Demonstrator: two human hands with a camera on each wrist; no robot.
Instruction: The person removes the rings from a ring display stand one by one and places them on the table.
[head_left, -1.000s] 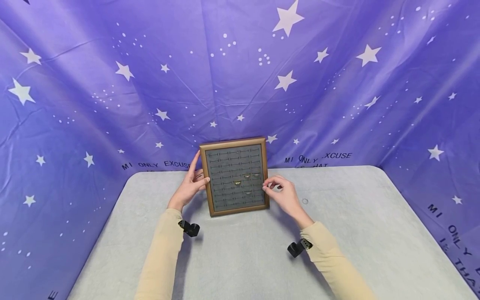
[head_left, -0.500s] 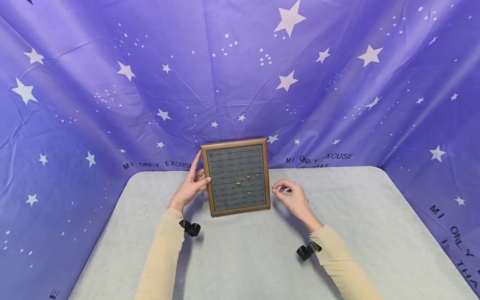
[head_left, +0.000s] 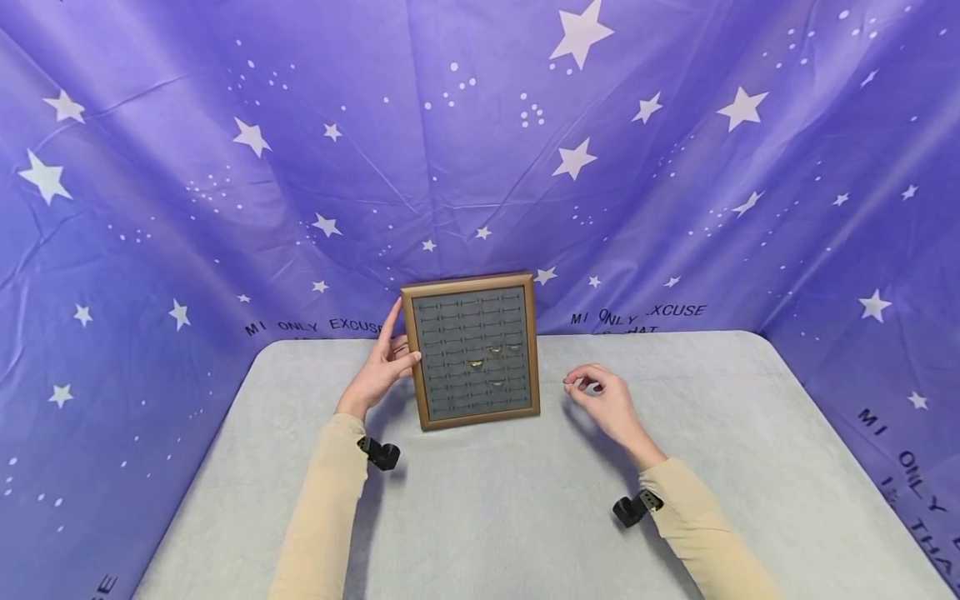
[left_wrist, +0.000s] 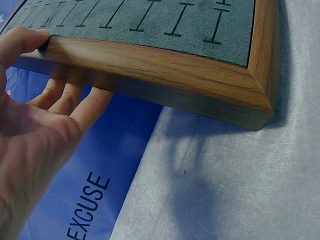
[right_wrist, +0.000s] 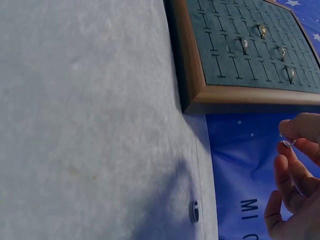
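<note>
A wood-framed ring display board point(head_left: 474, 292) with a dark grey-green slotted pad leans upright on the table. Several rings sit in its slots, among them a gold ring point(head_left: 476, 363). On the board's left edge, my left hand point(head_left: 375, 377) holds the frame, thumb on the front and fingers behind, as the left wrist view also shows. To the right of the board, apart from it, my right hand point(head_left: 609, 407) pinches a small silvery ring point(right_wrist: 288, 144) between thumb and fingertip. Another ring point(right_wrist: 194, 212) lies on the table; the right hand hides it in the head view.
The grey cloth-covered table point(head_left: 480, 517) spreads around the board. A purple star-printed curtain point(head_left: 480, 167) hangs behind and at both sides, close to the board's top. Each wrist carries a small black camera point(head_left: 386, 456).
My right hand has drawn away from the board's right edge toward the right, over the spot of the loose ring. The left hand and the board have stayed in place.
</note>
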